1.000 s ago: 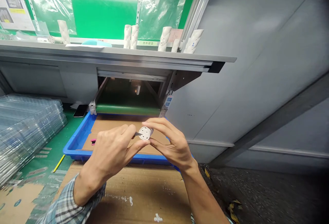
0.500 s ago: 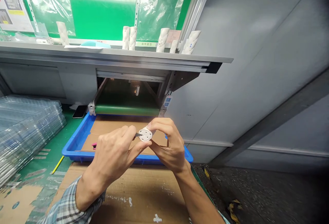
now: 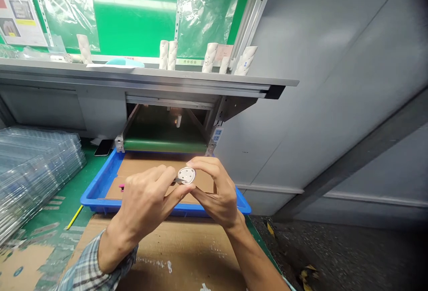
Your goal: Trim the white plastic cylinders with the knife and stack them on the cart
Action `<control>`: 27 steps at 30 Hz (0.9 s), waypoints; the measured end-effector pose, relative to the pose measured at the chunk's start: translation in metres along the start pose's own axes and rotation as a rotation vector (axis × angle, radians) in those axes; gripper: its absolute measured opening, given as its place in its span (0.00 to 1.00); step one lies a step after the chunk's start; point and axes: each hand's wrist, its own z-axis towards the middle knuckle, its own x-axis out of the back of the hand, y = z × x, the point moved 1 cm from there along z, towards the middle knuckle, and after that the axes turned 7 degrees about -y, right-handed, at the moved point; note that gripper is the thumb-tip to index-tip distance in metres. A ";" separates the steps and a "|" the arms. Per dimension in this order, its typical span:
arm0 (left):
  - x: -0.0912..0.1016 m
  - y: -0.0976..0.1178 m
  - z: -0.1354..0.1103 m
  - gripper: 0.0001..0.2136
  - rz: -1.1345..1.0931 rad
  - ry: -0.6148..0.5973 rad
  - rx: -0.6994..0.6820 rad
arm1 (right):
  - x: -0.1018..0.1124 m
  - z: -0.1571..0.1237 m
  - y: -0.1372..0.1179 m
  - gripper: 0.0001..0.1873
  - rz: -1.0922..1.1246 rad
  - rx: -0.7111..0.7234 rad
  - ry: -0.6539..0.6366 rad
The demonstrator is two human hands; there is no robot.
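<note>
My right hand pinches a white round plastic part between thumb and fingers, with its flat, holed end facing me. My left hand grips a small dark-handled tool with a thin metal tip, which touches the edge of the part. The handle is mostly hidden inside my left fingers. Both hands hover above a cardboard-lined blue plastic tray.
A green conveyor belt runs under a grey shelf holding several white cylinders. Stacked clear plastic trays stand to the left, near a phone and a yellow pencil. Cardboard covers the bench front.
The white part has turned in my right hand, so its side no longer shows and its end faces me. Both hands have dropped slightly in view, and the tool tip remains at the part.
</note>
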 end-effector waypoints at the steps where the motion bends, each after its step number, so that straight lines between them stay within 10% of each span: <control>1: 0.000 0.000 0.001 0.22 0.005 0.013 -0.005 | 0.000 0.000 0.000 0.17 0.008 -0.002 -0.006; 27: -0.001 -0.009 0.003 0.16 -0.229 -0.033 -0.034 | -0.009 -0.003 -0.004 0.31 0.153 -0.125 0.013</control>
